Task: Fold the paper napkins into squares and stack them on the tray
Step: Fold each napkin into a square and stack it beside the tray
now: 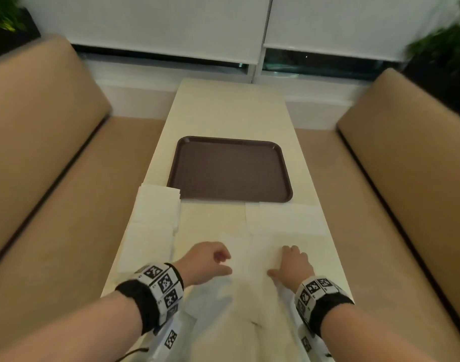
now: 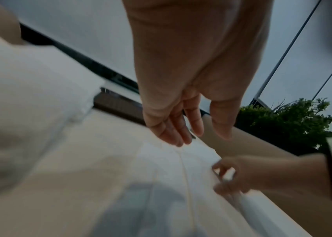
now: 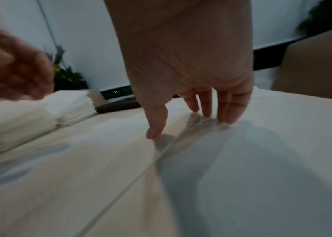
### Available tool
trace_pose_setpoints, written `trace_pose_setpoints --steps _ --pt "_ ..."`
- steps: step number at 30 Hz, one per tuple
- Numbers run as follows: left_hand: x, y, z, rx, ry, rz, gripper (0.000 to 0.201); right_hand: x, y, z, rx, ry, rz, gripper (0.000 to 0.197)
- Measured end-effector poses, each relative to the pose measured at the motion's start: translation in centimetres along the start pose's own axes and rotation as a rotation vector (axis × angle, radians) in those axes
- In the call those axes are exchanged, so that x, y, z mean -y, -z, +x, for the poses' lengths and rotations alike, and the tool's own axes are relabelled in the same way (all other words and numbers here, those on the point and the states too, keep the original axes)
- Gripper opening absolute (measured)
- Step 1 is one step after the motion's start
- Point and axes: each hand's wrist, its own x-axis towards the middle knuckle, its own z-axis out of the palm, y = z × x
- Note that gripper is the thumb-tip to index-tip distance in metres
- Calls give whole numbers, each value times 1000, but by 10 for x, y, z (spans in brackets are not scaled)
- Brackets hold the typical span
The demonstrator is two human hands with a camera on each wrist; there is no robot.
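A white paper napkin (image 1: 249, 259) lies spread on the white table (image 1: 231, 111) near the front edge. My right hand (image 1: 280, 259) rests on its right part, and the right wrist view shows straight fingertips (image 3: 225, 115) touching the paper (image 3: 242, 160). My left hand (image 1: 227, 262) hovers at the napkin's left edge and holds nothing. Its fingers (image 2: 173, 133) hang loosely just above the sheet (image 2: 171, 168). Beyond the hands sits a brown tray (image 1: 230, 168) with nothing on it. A stack of white napkins (image 1: 155, 218) lies at the tray's near left corner.
Another flat napkin (image 1: 286, 218) lies between my right hand and the tray. Tan benches (image 1: 54, 152) (image 1: 406, 158) run along both long sides of the table. White blinds (image 1: 158, 24) hang behind the far end, and plants (image 1: 443, 45) stand in the corners.
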Motion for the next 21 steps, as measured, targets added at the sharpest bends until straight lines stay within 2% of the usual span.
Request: trace_pose_setpoints --steps 2,4,8,11,14,16,19,21 --pt "4 -32 5 98 69 -34 29 -1 1 8 25 -10 42 73" --pt "6 -52 9 123 132 -64 37 1 -1 15 66 -8 97 69" --pt "6 -70 13 117 228 -86 57 7 0 17 143 10 107 36" --pt "7 -79 19 78 264 -102 70 8 -1 12 116 32 195 5" --pt "1 -87 26 -19 295 -113 75 4 -8 3 54 54 445 26" --pt "-5 -90 29 -42 313 -119 71 -1 -9 -5 50 79 614 39" --pt "-11 -91 33 -20 290 -96 40 -10 -2 -16 84 170 808 50" --pt "-16 -88 33 -37 245 -170 17 -18 9 -21 86 189 958 52"
